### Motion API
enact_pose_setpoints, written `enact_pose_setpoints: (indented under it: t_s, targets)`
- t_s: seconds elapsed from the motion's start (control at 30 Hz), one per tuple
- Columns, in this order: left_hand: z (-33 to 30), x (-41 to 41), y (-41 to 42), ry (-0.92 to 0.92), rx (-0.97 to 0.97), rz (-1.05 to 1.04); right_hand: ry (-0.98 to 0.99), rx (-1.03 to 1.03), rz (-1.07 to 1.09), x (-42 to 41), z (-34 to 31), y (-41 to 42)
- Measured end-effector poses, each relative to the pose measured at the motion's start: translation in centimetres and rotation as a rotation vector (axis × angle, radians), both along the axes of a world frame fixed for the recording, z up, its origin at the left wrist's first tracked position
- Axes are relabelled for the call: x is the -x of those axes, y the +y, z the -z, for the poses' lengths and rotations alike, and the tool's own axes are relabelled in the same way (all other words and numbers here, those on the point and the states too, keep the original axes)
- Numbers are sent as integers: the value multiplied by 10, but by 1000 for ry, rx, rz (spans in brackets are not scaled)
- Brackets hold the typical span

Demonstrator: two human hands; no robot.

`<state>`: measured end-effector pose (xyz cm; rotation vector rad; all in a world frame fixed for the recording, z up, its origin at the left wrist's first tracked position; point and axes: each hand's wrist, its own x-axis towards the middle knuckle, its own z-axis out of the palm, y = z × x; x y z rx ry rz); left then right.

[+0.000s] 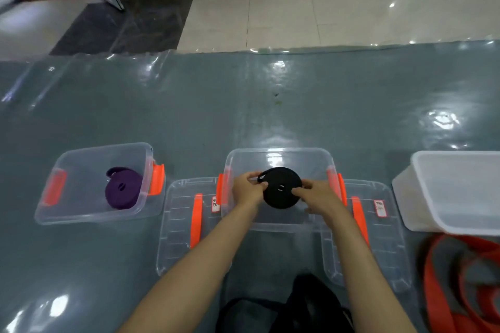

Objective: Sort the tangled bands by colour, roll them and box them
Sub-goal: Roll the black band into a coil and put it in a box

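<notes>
A rolled black band [281, 188] is held over the middle clear box [278, 155]. My left hand [247, 189] pinches its left edge near the loose tail, and my right hand [318, 196] grips its right edge. A rolled purple band [123, 192] lies inside the left clear box [81, 215] with orange latches. Loose orange bands [460, 278] lie tangled on the table at the lower right. More black band [305, 300] lies at the bottom centre, near my arms.
Two clear lids with orange handles lie flat on either side of the middle box, a left lid [181, 224] and a right lid [378, 230]. A white tub [457, 192] stands at the right. The table wears a shiny grey-green plastic cover [243, 105].
</notes>
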<state>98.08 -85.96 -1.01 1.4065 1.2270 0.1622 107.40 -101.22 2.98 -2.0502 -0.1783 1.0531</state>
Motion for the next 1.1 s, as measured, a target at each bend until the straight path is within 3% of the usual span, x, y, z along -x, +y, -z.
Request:
enact_pose_setpoints:
  t_s: [0.23,0.7,0.87,0.97,1.1]
  targets:
    - [40,-22,8,202,-30,23,3,160,-126,-23,39,22]
    - [41,-20,11,308,-126,231,-8,327,-202,-19,55,34]
    - [6,-19,10,395,-368,542,-174,282,-233,-7,30,26]
    - [-20,-9,4,414,-479,715,-377,179,-260,8,1,9]
    - [-58,31,-17,281,-746,836,-679,-23,-214,45,-37,-29]
